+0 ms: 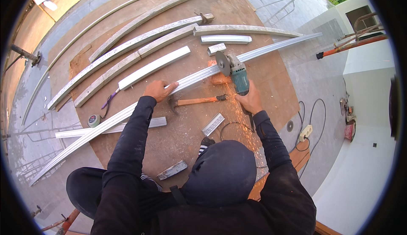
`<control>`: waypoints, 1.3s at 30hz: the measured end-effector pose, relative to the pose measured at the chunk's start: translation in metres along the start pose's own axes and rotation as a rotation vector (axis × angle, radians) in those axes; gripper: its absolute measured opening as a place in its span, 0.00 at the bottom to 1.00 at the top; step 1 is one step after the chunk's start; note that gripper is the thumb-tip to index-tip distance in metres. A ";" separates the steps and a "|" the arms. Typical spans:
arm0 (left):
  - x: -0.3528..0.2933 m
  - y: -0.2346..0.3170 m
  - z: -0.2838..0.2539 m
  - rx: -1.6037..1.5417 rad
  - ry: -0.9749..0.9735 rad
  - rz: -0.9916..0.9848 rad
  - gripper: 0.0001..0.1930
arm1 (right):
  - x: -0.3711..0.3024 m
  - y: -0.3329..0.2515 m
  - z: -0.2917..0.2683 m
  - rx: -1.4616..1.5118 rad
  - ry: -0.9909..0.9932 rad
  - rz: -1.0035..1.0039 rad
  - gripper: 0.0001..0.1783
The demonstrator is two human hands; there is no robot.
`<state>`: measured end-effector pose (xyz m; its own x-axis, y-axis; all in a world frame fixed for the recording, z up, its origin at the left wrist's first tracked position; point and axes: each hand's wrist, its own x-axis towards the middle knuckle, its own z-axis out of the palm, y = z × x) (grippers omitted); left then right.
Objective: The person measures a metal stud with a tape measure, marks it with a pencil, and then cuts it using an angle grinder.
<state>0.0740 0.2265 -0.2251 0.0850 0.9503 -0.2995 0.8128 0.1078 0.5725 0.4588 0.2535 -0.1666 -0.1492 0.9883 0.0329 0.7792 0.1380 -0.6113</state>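
Note:
My right hand [252, 99] grips a teal angle grinder [240, 80] by its body. Its cutting disc [222, 62] meets a long silver metal channel [193, 78] that runs diagonally across the board. Orange sparks [242, 115] stream from there toward my body. With fingers closed over the channel, my left hand [157, 90] holds it left of the cut. An orange block [219, 79], partly hidden, lies under the channel near the disc. Just below the channel, between my hands, rests a claw hammer [197, 102] with an orange-brown handle.
Long grey bars [137, 56] and a white channel piece [154, 67] lie beyond. Short offcuts [213, 124] are scattered close to me. A tape measure [94, 120] sits at left. To the right are a power strip [305, 132], its cable and a spare disc [290, 126].

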 end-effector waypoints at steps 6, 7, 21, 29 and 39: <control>0.002 -0.005 0.002 0.005 0.002 0.000 0.42 | -0.008 0.000 -0.002 0.015 -0.002 0.001 0.33; 0.002 -0.004 0.003 0.004 -0.002 0.003 0.43 | -0.010 -0.001 -0.003 0.017 0.004 0.006 0.33; 0.005 -0.001 0.002 -0.009 -0.052 -0.010 0.45 | -0.032 0.004 -0.006 0.054 0.021 0.026 0.32; 0.004 -0.004 0.003 -0.005 -0.035 -0.005 0.45 | -0.029 0.007 -0.004 0.022 0.006 0.035 0.33; 0.004 -0.004 0.003 -0.006 -0.006 -0.003 0.43 | -0.025 0.006 -0.004 0.001 0.006 0.042 0.34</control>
<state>0.0731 0.2285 -0.2309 0.0864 0.9481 -0.3060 0.8098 0.1121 0.5759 0.4694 0.2302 -0.1680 -0.1127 0.9935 0.0124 0.7838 0.0966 -0.6135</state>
